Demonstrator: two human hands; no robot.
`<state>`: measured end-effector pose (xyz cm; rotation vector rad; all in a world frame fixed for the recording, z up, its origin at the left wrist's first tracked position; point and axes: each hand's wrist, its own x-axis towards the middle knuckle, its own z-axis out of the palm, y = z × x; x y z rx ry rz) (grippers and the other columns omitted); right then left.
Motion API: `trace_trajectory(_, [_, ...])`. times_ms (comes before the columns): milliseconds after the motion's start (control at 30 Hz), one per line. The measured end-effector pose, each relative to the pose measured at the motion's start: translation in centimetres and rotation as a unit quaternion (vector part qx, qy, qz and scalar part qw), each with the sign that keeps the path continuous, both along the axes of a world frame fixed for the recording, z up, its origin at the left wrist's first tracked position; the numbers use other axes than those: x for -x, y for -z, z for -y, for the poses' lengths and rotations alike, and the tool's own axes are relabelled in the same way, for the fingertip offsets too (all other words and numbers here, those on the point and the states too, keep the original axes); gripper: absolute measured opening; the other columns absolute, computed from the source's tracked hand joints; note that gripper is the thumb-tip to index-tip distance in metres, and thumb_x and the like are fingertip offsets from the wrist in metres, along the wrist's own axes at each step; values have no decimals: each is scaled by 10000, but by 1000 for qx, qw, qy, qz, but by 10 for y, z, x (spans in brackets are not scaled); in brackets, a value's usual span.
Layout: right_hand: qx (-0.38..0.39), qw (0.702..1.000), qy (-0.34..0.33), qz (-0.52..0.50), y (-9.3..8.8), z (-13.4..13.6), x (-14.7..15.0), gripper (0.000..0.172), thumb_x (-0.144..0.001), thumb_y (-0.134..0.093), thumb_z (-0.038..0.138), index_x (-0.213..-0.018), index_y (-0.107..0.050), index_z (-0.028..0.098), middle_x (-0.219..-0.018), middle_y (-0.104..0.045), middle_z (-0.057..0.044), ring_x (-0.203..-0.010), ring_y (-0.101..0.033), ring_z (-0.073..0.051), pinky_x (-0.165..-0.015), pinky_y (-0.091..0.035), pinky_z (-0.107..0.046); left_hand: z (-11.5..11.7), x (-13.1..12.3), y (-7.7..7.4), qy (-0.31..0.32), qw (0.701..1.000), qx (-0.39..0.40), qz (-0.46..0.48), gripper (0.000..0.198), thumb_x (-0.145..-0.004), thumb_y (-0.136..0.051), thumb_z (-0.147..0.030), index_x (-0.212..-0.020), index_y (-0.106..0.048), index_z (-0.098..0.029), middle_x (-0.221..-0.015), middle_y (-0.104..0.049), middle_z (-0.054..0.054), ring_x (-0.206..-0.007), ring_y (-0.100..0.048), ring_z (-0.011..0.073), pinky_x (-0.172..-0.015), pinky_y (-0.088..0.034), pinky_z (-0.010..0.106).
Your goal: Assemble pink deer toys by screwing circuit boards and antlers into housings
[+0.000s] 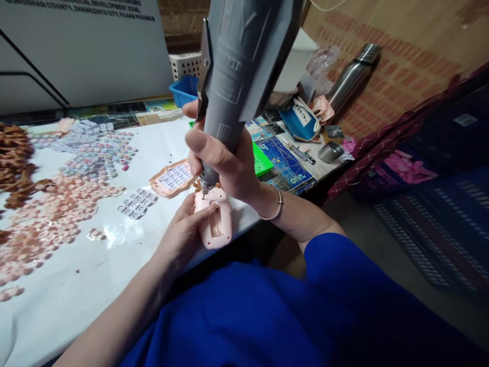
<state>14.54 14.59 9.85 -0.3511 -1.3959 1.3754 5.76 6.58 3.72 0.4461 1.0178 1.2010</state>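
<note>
My right hand (225, 158) is wrapped round a large grey electric screwdriver (233, 66), held upright with its bit pointing down. The bit meets the upper left part of a pink plastic toy casing (219, 232), which lies back side up at the table edge. Fingers of my left hand (187, 219) grip that casing from its left side, the thumb across the open battery slot. Small brown antler-like pieces show at the casing's top. Just beyond lies another pink shell (173, 178) with a pale keypad in it. Loose keypads (137, 203) rest to its left.
Piles of pink rings (57, 214), printed keys (95, 148) and brown parts (13, 163) cover the table's left. A green tray (263, 160) and blue basket (184, 90) stand behind my right hand. A steel bottle (353, 76) leans at the back right, near a metal cup (330, 152).
</note>
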Motion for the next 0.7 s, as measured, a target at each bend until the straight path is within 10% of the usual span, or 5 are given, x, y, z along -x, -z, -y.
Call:
trace_trajectory(467, [-19,991,41,128,23,4,4,269,-733,-756,350,-718,-536,196,-639,-511,59,-569,-469,-61,-529,-440,-210,-1,2,2,17,999,-1,-34,441,-634,-799,-230,-1046,-646,-192,-883,-741,30,-878,-723,249,-757,-584,327])
trace_trajectory(700, [-12,999,-40,22,6,-15,-17,375,-752,-790,410,-1023,-597,238,-633,-546,106,-507,-532,-70,-487,-449,-214,8,4,2,50,998,15,-47,502,-608,-902,-294,-1038,-675,-168,-910,-752,44,-787,-703,182,-731,-558,250])
